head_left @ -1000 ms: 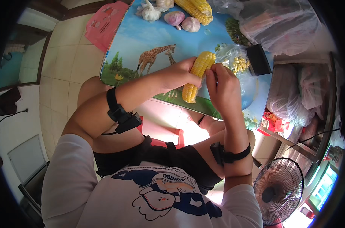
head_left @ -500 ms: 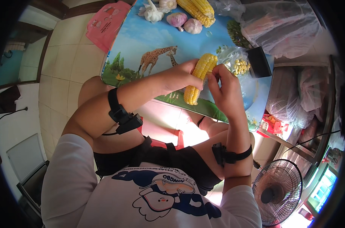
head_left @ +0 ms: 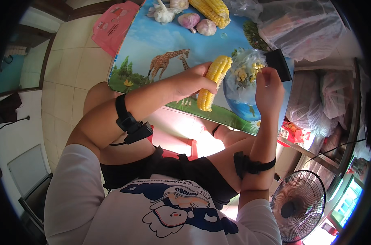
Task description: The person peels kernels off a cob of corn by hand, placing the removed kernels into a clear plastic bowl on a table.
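Corn cob (head_left: 212,83), yellow, husked, long and tapering, rows of kernels intact along the side that shows, its lower end paler; held tilted above the near part of the counter (head_left: 153,45), upper tip pointing away from the person and toward the bag, lower end toward the counter's near edge. Left hand (head_left: 193,81): closed round the middle of the cob from the left, fingers wrapped over it, thumb on the near side. Right hand (head_left: 269,87): raised just to the right of the cob and not touching it, fingertips pressed together in a pinch at the edge of a clear plastic bag (head_left: 244,77); whether a kernel sits between them cannot be told. Bag: thin, crumpled, loose yellow kernels inside, lying on the counter between the cob's upper tip and the right hand. Counter: covered with a printed cloth showing blue sky, grass and a giraffe. Far end of counter, well apart from both hands: second corn cob (head_left: 210,9), three garlic bulbs (head_left: 189,18), larger heap of clear plastic bags (head_left: 304,24). Black box (head_left: 280,65) just beyond the right hand. Standing fan (head_left: 297,206) on the floor at lower right
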The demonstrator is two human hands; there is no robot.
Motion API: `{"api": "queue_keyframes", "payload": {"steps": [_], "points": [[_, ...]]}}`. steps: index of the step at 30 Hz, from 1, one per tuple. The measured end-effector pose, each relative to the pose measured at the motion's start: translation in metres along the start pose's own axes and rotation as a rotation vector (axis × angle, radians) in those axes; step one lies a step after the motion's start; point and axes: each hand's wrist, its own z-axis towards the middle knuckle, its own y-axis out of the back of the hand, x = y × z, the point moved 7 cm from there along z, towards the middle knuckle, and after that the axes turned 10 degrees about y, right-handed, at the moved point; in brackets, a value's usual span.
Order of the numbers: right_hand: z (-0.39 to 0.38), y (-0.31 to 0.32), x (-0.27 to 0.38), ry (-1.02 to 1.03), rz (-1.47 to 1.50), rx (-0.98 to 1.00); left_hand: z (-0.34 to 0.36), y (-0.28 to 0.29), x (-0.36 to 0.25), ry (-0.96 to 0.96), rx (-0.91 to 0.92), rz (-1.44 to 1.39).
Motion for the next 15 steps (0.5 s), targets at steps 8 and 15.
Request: {"api": "queue_keyframes", "payload": {"steps": [8, 15], "points": [[-0.001, -0.009, -0.008, 0.039, 0.033, 0.079, -0.002, -0.004, -0.004, -0.017, 0.000, 0.010], [-0.005, -0.007, 0.048, 0.200, 0.085, 0.000, -0.004, -0.004, -0.003, -0.017, -0.024, 0.088]]}}
